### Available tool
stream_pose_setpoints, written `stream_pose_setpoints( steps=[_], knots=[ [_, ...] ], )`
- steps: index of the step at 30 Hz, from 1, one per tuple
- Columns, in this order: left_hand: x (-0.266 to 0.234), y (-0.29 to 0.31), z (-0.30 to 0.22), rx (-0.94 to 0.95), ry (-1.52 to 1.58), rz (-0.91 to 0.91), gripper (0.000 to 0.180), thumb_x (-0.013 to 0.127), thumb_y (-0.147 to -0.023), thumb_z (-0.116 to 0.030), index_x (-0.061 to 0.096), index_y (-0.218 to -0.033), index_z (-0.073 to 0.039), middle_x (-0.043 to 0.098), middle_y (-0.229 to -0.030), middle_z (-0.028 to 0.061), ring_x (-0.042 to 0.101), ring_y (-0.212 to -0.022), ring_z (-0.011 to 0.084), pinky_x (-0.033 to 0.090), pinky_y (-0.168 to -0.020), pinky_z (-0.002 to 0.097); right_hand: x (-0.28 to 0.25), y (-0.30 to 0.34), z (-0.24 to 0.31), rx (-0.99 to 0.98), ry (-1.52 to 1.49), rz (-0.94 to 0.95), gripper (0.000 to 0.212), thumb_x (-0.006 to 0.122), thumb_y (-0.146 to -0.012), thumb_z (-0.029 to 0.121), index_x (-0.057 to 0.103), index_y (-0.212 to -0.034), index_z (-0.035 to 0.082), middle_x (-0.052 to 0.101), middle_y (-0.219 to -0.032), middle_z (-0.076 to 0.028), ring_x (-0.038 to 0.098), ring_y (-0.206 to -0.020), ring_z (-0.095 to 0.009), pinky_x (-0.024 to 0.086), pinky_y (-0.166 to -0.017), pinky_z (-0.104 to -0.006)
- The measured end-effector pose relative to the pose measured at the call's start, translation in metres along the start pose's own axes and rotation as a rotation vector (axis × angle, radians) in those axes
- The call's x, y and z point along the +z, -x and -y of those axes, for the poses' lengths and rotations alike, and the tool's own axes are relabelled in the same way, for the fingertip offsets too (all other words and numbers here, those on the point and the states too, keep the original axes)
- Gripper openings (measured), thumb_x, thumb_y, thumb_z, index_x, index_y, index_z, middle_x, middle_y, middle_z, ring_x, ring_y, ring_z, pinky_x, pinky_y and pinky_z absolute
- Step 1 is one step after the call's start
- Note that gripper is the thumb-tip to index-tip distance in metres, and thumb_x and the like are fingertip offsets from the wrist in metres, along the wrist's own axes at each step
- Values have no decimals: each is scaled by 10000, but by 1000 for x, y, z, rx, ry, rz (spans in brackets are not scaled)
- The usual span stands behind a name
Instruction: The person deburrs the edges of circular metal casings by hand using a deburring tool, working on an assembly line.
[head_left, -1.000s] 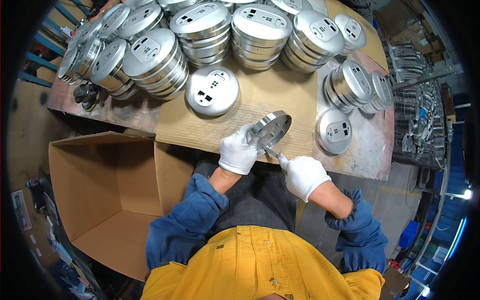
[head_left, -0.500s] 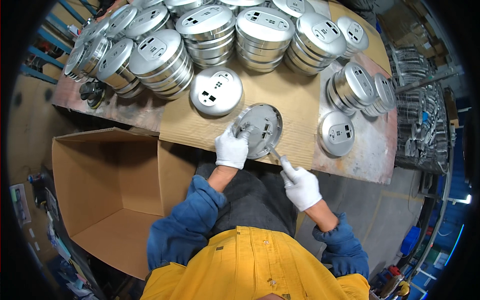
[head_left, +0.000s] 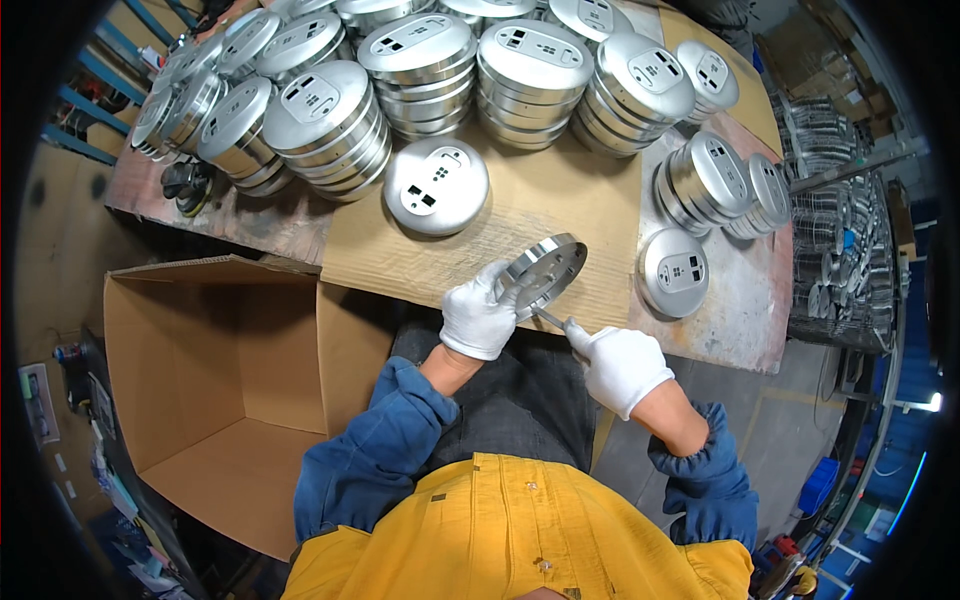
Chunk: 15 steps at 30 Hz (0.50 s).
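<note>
My gloved left hand grips the rim of a round metal housing and holds it tilted up over the cardboard's near edge, its hollow inside facing right. In my gloved right hand is a slim flat metal tool, which looks like a file. Its tip meets the lower rim of the housing near my left fingers; the handle end is hidden in my grip. A similar housing lies face up just beyond, with cutouts in its oval panel. Another single housing rests to the right.
Stacks of silver housings crowd the table's far side, with shorter stacks at right. A cardboard sheet covers the table's middle. A black power tool stands at left. Below it is an open carton. Racked metal parts stand beyond the right edge.
The housing has been lifted from lying nearly flat on the cardboard and tipped up steeply. My right hand has shifted right and slightly nearer, with the tool still at the rim.
</note>
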<state>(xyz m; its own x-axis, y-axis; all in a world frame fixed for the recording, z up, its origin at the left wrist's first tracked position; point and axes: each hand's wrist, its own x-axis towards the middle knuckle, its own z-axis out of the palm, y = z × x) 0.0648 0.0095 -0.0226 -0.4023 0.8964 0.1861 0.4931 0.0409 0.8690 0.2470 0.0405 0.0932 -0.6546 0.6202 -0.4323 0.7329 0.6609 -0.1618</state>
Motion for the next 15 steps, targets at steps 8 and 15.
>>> stream_pose_setpoints(
  steps=[8, 15],
  knots=[
    [-1, -1, -3, 163, -50, -61, 219, 725, -778, -140, 629, -949, -45, 636, -675, 124, 642, -595, 300, 499, -536, 354, -2, -11, 1, -34, -10, 2, 353, 490, -813, 105, 582, -1147, 35, 641, -731, -170, 635, -660, -339, 498, -563, -435],
    [-1, -2, -7, 181, -62, -51, 219, 698, -783, -149, 628, -972, -63, 619, -659, 103, 629, -593, 305, 494, -541, 370, -28, -33, 6, -74, 55, 211, 255, 502, -802, 99, 632, -1000, 8, 644, -716, -205, 639, -666, -374, 514, -604, -442]
  ],
)
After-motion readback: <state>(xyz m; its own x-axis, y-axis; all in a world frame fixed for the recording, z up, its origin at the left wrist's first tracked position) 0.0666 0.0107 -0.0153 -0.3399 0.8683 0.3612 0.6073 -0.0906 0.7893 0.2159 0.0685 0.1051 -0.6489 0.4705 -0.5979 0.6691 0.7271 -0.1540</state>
